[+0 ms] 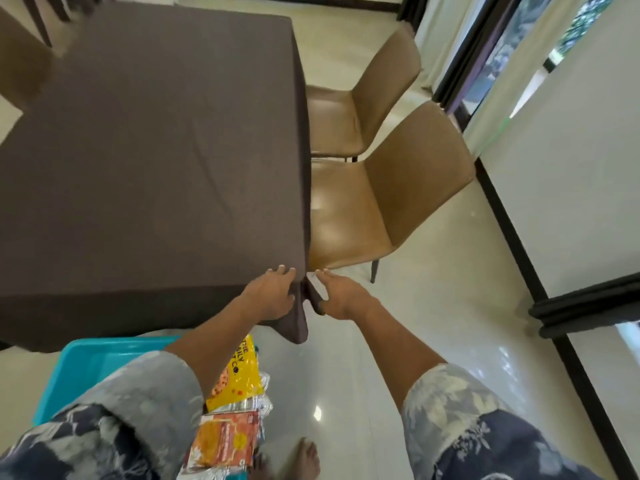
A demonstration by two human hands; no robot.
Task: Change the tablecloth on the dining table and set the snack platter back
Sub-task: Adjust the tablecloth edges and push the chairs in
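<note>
Cloth (149,150): dark brown, spread flat over the whole table, faintly creased; hangs down the near and right sides, with a loose fold dropping at the near right corner.
Table: hidden wholly under the cloth.
Left hand (273,292): laid over the near right corner, fingers straight and slightly spread, tips on the top surface; grips nothing.
Right hand (337,294): just beside the left, at the corner's right; forefinger stretched out, thumb and other fingers curled on the hanging fold, pinching it.
Tray (86,368): teal, low at the near left, off the table, partly behind a patterned sleeve (145,403); support beneath cannot be told.
Packets: yellow (239,379) and orange (225,441), at the tray's right end.
Chairs: two, tan, tucked along the table's right side, the near one (363,209) and the far one (346,123).
Floor (381,375): glossy cream tile with bright reflections; a bare foot (304,459) on it.
Wall (571,168): white, with a dark skirting, at the right.
Window (502,64): far right, dark-framed, pale curtains either side.
</note>
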